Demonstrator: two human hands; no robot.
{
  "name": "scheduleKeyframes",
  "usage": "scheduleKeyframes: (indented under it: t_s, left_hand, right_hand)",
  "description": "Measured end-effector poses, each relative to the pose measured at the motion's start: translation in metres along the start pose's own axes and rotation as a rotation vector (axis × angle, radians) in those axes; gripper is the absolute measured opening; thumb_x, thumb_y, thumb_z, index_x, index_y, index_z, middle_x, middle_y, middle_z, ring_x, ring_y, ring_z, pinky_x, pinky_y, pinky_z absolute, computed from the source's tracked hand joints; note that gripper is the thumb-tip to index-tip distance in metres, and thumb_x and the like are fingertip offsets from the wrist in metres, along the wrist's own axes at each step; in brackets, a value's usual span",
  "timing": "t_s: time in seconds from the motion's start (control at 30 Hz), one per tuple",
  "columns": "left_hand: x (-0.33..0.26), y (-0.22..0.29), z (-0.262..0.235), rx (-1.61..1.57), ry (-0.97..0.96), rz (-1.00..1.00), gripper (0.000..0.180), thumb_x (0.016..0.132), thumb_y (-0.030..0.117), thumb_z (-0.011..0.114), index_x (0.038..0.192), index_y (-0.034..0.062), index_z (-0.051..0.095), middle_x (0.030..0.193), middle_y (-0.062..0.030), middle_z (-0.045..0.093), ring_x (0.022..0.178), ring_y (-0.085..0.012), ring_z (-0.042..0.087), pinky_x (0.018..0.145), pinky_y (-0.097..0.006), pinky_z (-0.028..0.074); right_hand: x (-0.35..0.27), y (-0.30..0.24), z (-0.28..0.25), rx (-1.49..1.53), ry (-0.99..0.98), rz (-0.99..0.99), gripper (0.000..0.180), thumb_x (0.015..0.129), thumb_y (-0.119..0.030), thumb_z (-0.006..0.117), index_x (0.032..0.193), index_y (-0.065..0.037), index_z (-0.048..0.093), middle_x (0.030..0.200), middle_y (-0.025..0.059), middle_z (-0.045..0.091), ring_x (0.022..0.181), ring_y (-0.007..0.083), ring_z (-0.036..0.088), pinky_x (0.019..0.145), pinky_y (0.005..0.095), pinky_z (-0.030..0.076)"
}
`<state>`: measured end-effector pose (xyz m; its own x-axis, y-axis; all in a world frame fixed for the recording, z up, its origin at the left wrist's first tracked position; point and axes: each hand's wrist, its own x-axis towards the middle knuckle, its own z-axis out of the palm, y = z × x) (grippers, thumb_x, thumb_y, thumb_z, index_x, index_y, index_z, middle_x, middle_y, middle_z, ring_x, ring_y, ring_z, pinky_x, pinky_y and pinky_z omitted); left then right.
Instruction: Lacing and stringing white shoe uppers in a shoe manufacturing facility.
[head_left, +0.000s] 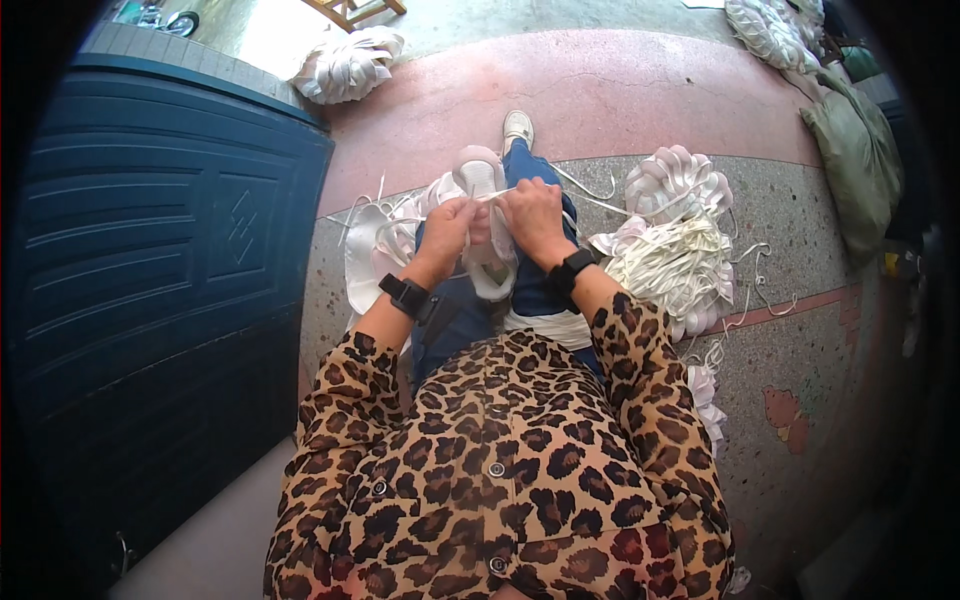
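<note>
Together, both hands (495, 220) pinching thin white strip (497, 197)

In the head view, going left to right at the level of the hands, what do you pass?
Dark blue panelled door → left hand → right hand, both pinching a white strip → heap of white strips → green sack.

Soft, even daylight with faint shadows, glare at the top edge, and heavy fisheye bending with dark corners.

A white shoe upper (486, 215) held upright over the lap, white lace (497, 196) stretched across it
</note>
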<state>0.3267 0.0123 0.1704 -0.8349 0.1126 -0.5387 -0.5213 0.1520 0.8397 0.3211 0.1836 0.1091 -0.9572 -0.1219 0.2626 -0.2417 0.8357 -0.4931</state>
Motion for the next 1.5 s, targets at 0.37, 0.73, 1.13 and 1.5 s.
scheduleKeyframes:
  t_s: [0.37, 0.73, 1.13, 1.5]
  left_hand:
    - [0.019, 0.0, 0.015, 0.871, 0.21, 0.468, 0.027, 0.093, 0.027, 0.055, 0.093, 0.0062, 0.072, 0.091, -0.0256, 0.068, 0.084, -0.0435, 0.066, 0.073, -0.05, 0.053]
    - [0.03, -0.018, 0.025, 1.264, 0.283, 0.581, 0.024, 0.089, 0.029, 0.066, 0.083, 0.0055, 0.063, 0.075, -0.0192, 0.067, 0.073, -0.0395, 0.068, 0.062, -0.048, 0.054]
    - [-0.063, 0.016, -0.021, 0.634, -0.185, 0.309, 0.026, 0.096, 0.025, 0.064, 0.084, 0.0014, 0.065, 0.071, 0.0011, 0.057, 0.07, -0.0076, 0.051, 0.06, -0.028, 0.042]
    - [0.083, 0.041, 0.021, 1.408, -0.038, 0.46, 0.031, 0.098, 0.035, 0.055, 0.1, 0.0105, 0.073, 0.098, -0.0162, 0.072, 0.092, -0.035, 0.069, 0.077, -0.046, 0.053]
  right_hand:
    - [0.002, -0.008, 0.007, -0.149, -0.235, -0.05, 0.025, 0.085, -0.027, 0.063, 0.095, -0.006, 0.071, 0.099, 0.0108, 0.065, 0.102, 0.0249, 0.058, 0.083, 0.0458, 0.044]
    - [0.003, 0.023, 0.002, 0.157, -0.149, -0.246, 0.016, 0.084, -0.02, 0.06, 0.089, -0.008, 0.068, 0.094, 0.0093, 0.064, 0.098, 0.029, 0.061, 0.082, 0.0439, 0.046]
    - [-0.027, -0.02, -0.028, 0.176, 0.102, -0.465, 0.032, 0.08, -0.016, 0.065, 0.112, -0.01, 0.065, 0.109, 0.0069, 0.065, 0.107, 0.0263, 0.059, 0.087, 0.039, 0.045]
    - [-0.045, -0.003, -0.12, 0.888, 0.042, 0.186, 0.017, 0.096, -0.008, 0.052, 0.094, -0.004, 0.068, 0.082, 0.01, 0.068, 0.075, 0.0247, 0.066, 0.068, 0.035, 0.052]
